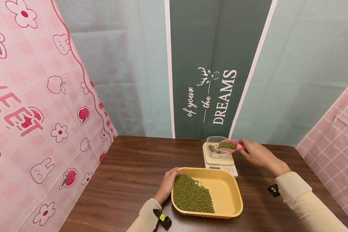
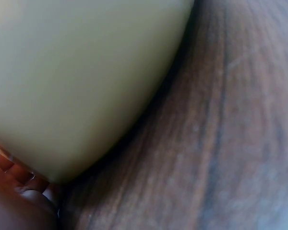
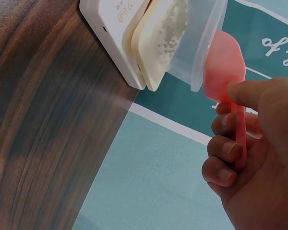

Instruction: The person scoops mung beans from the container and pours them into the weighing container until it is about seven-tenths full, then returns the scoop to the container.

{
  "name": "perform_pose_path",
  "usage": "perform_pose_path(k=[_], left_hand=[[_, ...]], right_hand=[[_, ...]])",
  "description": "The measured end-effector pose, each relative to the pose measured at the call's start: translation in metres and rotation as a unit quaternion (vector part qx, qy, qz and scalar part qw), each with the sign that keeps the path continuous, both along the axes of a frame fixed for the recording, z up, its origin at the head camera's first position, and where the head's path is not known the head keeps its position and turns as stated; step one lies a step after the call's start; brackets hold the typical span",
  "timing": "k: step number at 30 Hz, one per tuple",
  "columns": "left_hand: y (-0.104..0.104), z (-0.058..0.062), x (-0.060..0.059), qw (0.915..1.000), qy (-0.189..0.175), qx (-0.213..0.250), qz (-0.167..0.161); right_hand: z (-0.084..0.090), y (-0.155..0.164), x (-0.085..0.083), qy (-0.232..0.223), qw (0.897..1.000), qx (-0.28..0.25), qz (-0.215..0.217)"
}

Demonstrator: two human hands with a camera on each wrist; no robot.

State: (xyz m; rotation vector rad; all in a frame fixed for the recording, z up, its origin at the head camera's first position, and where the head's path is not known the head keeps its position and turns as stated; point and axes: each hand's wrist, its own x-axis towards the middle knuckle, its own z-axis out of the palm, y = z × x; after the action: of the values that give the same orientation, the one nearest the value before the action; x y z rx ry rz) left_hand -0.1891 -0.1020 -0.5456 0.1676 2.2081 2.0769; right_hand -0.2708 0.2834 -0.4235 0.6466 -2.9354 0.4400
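Observation:
My right hand (image 1: 256,153) grips the handle of a pink scoop (image 3: 224,67) with curled fingers. Green beans (image 1: 227,145) fill the scoop, which is over the rim of a clear plastic container (image 1: 217,139). Some beans lie in that container, which stands on a kitchen scale (image 1: 219,160). At the upper left corner of a yellow basin (image 1: 224,193), my left hand (image 1: 167,185) holds the rim. Green mung beans (image 1: 191,196) are heaped in the basin's left part. The left wrist view has the basin's outer wall close up, with fingers (image 2: 26,184) at its edge, partly hidden.
The brown wooden table (image 1: 127,180) carries everything. Behind it hangs a green and blue cloth (image 1: 145,80) with white lettering. Pink printed cloths stand at the left (image 1: 46,112) and right (image 1: 333,138). The basin's far rim overlaps the scale's front in the head view.

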Motion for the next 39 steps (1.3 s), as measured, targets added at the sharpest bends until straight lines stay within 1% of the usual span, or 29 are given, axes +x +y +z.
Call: perform_pose_path(k=[11, 18, 23, 34, 39], left_hand=[[-0.001, 0.001, 0.001, 0.9999, 0.002, 0.009, -0.009], [0.0, 0.001, 0.001, 1.0, 0.001, 0.007, -0.005], [0.0, 0.001, 0.001, 1.0, -0.001, 0.006, -0.003], [0.0, -0.002, 0.0, 1.0, 0.002, 0.008, -0.003], [0.0, -0.001, 0.0, 1.0, 0.001, 0.006, -0.001]], right_hand=[[0.003, 0.001, -0.001, -0.008, 1.0, -0.011, 0.004], [0.005, -0.001, -0.001, 0.016, 1.0, -0.005, 0.013], [0.008, -0.003, -0.001, 0.026, 1.0, 0.0, 0.009], [0.008, -0.003, -0.001, 0.02, 1.0, 0.009, -0.003], [0.011, -0.005, 0.0, 0.013, 1.0, 0.011, -0.009]])
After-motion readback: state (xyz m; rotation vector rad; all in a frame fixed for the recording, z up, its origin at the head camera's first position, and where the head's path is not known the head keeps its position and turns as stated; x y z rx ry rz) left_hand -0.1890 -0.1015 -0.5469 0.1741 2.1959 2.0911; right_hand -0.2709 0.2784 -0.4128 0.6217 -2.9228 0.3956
